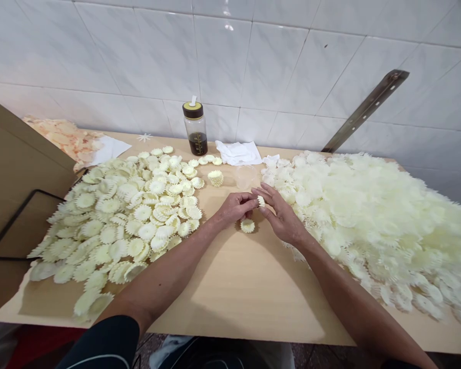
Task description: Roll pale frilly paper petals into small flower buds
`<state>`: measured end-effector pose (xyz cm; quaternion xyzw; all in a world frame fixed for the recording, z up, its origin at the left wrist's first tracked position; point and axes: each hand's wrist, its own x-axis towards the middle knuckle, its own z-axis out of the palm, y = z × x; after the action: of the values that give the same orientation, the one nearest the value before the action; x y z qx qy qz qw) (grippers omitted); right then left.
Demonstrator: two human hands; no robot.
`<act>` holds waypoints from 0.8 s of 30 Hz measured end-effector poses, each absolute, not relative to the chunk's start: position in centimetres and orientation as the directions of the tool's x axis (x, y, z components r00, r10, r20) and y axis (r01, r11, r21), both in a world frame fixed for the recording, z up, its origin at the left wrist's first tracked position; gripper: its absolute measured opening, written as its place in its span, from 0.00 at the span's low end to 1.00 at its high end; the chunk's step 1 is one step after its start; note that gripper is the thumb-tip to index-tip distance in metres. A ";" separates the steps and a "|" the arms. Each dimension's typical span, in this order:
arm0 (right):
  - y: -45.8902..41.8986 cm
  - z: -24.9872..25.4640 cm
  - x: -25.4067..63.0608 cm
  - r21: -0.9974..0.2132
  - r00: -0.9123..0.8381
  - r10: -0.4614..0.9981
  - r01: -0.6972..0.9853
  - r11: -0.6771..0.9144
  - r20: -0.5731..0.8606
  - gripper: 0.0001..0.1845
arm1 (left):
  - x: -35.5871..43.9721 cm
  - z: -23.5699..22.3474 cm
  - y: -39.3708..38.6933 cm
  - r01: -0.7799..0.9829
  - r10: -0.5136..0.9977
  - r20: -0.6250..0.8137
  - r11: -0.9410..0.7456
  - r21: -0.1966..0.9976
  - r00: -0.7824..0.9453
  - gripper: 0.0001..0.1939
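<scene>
Overall, a marbled tile wall [223,66] backs the room, and a slotted metal bar [364,113] leans against it. Below, a flat tan tabletop [249,287] looks smooth and dry, so light pieces probably slide on it easily. On the person's right spreads a heap of thin, pale frilled discs [384,215]; on the left lies a heap of cupped frilled pieces [138,220].

Near the wall stand a bottle [195,130] part full of dark liquid and, just beside it, a crumpled white sheet [238,152]. The left hand [234,209] has thumb and fingertips drawn together, seemingly pinching a small frilled piece [260,201] at its edge. The right hand [286,220] is loosely spread, its thumb apart from the fingers, around the other side of that piece. Beyond them sits a short stack of cups [215,178]; a loose cup [247,225] lies just below the left fingers.

The held piece is probably very light and thin, pliable rather than stiff, with fragile teeth that could bend or tear. A gentle pinch near its plain centre would likely spare the fringe.
</scene>
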<state>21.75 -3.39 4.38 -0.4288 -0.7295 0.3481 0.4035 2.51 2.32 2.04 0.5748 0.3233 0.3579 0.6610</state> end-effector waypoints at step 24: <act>-2.6 3.3 21.8 -0.999 -0.176 0.984 -0.039 -0.008 -0.001 0.30 | 3.5 2.4 1.6 -0.125 0.935 -0.070 0.121 0.985 0.349 0.26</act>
<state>21.84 -2.58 3.25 -0.4451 -0.5311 0.5529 0.4628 3.53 1.62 2.40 0.5170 0.3915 0.4152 0.6380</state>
